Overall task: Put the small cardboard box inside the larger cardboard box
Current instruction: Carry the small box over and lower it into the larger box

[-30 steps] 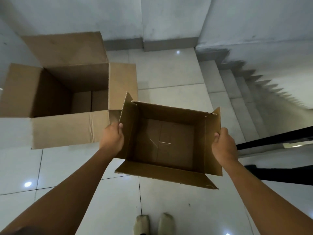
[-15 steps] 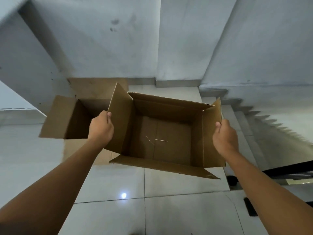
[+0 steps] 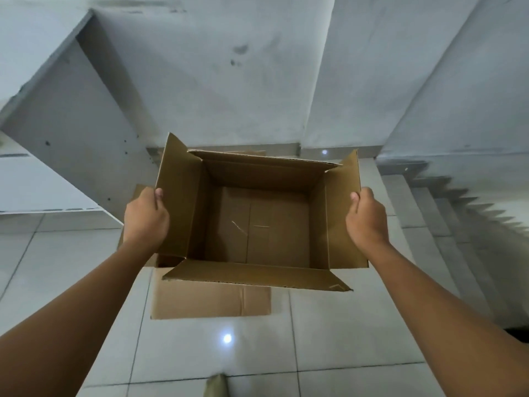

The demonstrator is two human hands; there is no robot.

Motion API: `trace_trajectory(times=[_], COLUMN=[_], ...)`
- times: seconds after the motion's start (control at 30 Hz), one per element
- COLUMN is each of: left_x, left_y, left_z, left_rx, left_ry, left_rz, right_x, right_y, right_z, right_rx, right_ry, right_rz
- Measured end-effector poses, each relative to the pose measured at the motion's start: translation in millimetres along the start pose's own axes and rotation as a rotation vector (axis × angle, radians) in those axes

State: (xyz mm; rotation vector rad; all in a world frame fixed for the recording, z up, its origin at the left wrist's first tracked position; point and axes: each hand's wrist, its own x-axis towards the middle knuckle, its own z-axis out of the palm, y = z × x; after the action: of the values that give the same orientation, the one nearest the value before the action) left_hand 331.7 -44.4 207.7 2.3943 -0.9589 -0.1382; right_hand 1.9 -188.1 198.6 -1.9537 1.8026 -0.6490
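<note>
The small cardboard box (image 3: 257, 222) is open-topped and empty, with its flaps standing out, and it hangs in the air in front of me. My left hand (image 3: 146, 216) grips its left flap and my right hand (image 3: 366, 217) grips its right flap. The larger cardboard box (image 3: 211, 299) stands on the tiled floor directly beneath and behind it. Only the larger box's front wall and a sliver of its left flap show; its opening is hidden by the small box.
Grey walls rise behind the boxes. A staircase (image 3: 446, 219) descends at the right. The underside of another stair flight (image 3: 71, 133) slants at the left. A foot (image 3: 216, 385) shows at the bottom edge on the glossy floor tiles.
I have carried the small box left and forward, from beside the larger box to right over it. The view has tilted up, and the larger box is now mostly covered.
</note>
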Motion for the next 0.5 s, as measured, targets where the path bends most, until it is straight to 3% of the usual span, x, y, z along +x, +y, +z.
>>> trace_trajectory(times=[0.23, 0.5], left_x=[73, 116], left_y=[-69, -135], left_z=[7, 40], left_rx=[0.01, 0.029], left_ry=[-0.025, -0.064], left_rz=[-0.055, -0.096], right_x=[20, 37], right_y=[-51, -63], right_z=[88, 172], right_rx=[0.043, 0.055], right_ry=[-0.025, -0.093], right_rz=[0.027, 0.029])
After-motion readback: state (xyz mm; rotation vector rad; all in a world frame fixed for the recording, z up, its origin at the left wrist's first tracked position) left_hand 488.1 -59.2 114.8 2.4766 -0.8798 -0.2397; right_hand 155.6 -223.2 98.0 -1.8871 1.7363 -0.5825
